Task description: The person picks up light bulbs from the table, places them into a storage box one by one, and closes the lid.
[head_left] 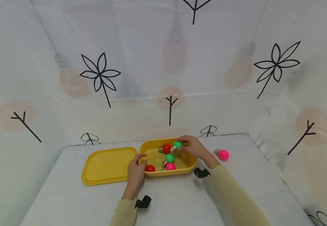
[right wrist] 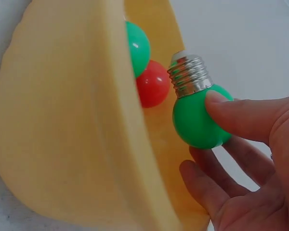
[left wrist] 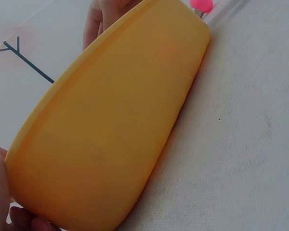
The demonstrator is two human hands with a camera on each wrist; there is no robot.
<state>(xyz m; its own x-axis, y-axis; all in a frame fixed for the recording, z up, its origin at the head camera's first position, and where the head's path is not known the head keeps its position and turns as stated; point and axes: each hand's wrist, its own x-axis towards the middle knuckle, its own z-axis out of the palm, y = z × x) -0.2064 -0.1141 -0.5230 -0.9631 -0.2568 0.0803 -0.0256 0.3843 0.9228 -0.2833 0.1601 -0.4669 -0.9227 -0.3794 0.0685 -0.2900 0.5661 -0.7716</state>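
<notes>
My right hand [head_left: 195, 147] pinches a green light bulb [right wrist: 200, 118] between thumb and fingers, its silver screw base tilted up in the right wrist view. This bulb is over the right back part of a yellow plastic bin [head_left: 184, 171]. At the bin's left end, my left hand [head_left: 136, 172] grips the rim, and in the left wrist view its fingers [left wrist: 21, 219] curl round the wall. Inside the bin lie a red bulb [head_left: 166, 148] at the back, another red bulb [head_left: 150, 168] near the left hand, a green bulb [head_left: 170, 158] and a pink bulb [head_left: 170, 166].
A flat yellow tray [head_left: 109, 166] lies on the white table [head_left: 177, 201], left of the bin. Another pink bulb [head_left: 224, 155] lies on the table to the right, beyond the right wrist. A patterned white cloth [head_left: 140, 78] hangs behind and at the sides.
</notes>
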